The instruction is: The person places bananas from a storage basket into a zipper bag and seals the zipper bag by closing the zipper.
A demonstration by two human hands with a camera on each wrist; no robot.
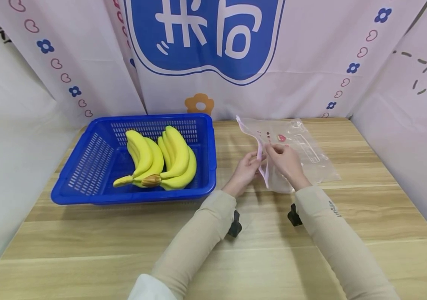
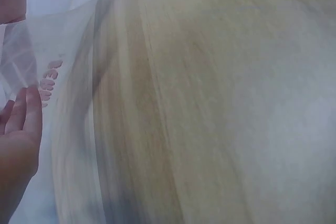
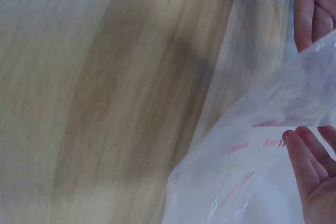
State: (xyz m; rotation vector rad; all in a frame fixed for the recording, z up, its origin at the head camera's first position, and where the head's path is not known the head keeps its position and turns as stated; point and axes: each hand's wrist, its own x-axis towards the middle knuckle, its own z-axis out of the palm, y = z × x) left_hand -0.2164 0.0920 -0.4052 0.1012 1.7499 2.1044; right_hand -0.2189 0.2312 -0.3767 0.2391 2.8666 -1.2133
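Observation:
A clear plastic zip bag point(image 1: 307, 154) with a pink zip edge and a small strawberry print lies on the table, its mouth facing left and lifted. My right hand point(image 1: 286, 161) pinches the upper film near that mouth. At the pink edge, the left hand point(image 1: 246, 170) grips the bag, its fingertips partly behind the film. In the left wrist view the left hand's fingers point(image 2: 32, 114) lie against the printed film. The right wrist view has the right hand point(image 3: 317, 182) at the bag's film, with the left hand point(image 3: 317, 9) across from it.
Left of the hands stands a blue plastic basket point(image 1: 213, 166) with slotted walls. Two bunches of yellow bananas point(image 1: 144, 156) lie in it, stems toward the front. Both stand on a wood-grain table point(image 1: 104, 250). A printed white cloth point(image 1: 296, 96) hangs behind the table.

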